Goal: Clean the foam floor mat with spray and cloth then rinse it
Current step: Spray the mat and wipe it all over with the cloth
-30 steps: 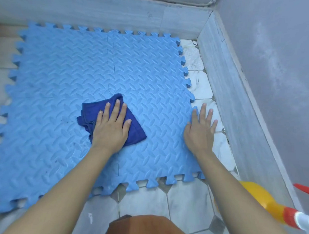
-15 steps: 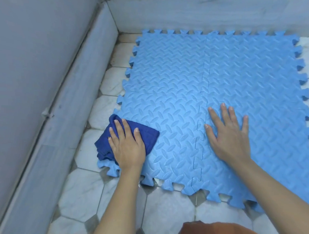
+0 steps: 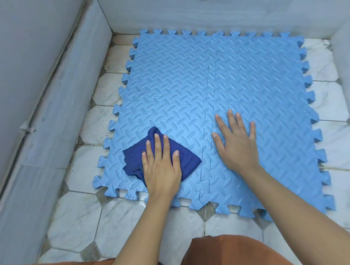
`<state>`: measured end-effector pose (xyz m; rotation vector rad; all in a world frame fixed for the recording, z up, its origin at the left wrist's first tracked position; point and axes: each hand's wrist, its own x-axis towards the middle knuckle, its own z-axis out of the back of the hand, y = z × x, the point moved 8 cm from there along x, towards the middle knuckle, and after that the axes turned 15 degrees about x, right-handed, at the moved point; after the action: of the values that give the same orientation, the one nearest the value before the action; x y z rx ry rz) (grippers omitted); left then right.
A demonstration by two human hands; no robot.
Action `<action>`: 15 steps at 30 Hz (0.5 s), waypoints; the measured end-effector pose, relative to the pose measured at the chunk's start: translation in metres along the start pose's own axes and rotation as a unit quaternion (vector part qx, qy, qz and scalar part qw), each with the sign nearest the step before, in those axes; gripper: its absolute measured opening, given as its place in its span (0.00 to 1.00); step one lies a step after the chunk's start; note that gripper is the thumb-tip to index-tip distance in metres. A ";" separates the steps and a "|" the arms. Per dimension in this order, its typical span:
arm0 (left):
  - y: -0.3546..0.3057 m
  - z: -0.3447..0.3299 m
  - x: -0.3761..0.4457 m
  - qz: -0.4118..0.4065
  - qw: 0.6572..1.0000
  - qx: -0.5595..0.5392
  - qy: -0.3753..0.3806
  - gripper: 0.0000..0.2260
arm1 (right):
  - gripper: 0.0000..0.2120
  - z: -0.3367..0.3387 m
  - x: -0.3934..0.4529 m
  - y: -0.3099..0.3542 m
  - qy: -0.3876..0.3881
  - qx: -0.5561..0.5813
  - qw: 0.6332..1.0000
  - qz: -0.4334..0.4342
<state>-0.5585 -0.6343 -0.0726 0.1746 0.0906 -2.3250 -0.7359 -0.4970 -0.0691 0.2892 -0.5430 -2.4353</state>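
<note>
A blue foam mat (image 3: 241, 75), made of interlocked tiles, is laid flat on a white tiled floor (image 3: 78, 214) in a corner bounded by low grey walls (image 3: 58, 100). A dark blue cloth (image 3: 135, 156) is pressed onto the near left tile of the mat, close to its front edge. The left hand (image 3: 161, 171) is laid flat on top of the cloth, its fingers (image 3: 157, 145) stretched out and slightly spread; the cloth is held down under the palm rather than gripped. The right hand (image 3: 237, 146) is placed palm-down on the bare mat just beyond the seam between the near tiles, fingers splayed and nothing held, apparently to brace the mat.

The wiping step is judged to be in hand. A faint wet sheen can be made out on the near tiles, which suggests that spraying has been done there, though no spray bottle is seen in this view. Whether the far tiles have been wiped cannot be told from their look. No water source, bucket or hose is in sight, so the rinse is taken as not yet begun, and it remains as the last stage.
</note>
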 end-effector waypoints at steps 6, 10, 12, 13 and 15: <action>0.036 0.013 0.082 0.054 0.999 -0.001 0.003 0.28 | 0.26 0.012 0.006 -0.001 0.012 0.004 1.000 0.018; -0.030 0.023 0.117 -0.102 0.995 0.014 -0.005 0.29 | 0.24 0.035 0.042 -0.015 -0.019 -0.026 0.999 0.007; -0.068 0.023 0.123 -0.208 0.977 0.050 -0.006 0.29 | 0.27 0.034 0.058 -0.033 -0.015 -0.034 0.999 -0.034; -0.081 0.023 0.127 -0.253 0.965 0.069 -0.008 0.29 | 0.28 0.032 0.062 -0.041 -0.012 -0.031 0.998 -0.052; -0.089 0.023 0.139 -0.300 0.949 0.095 -0.018 0.28 | 0.29 0.029 0.066 -0.049 -0.012 -0.018 0.997 -0.071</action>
<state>-0.7203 -0.6756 -0.0701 0.2236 -0.1178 -2.9458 -0.8228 -0.4931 -0.0697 0.2924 -0.5025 -2.5857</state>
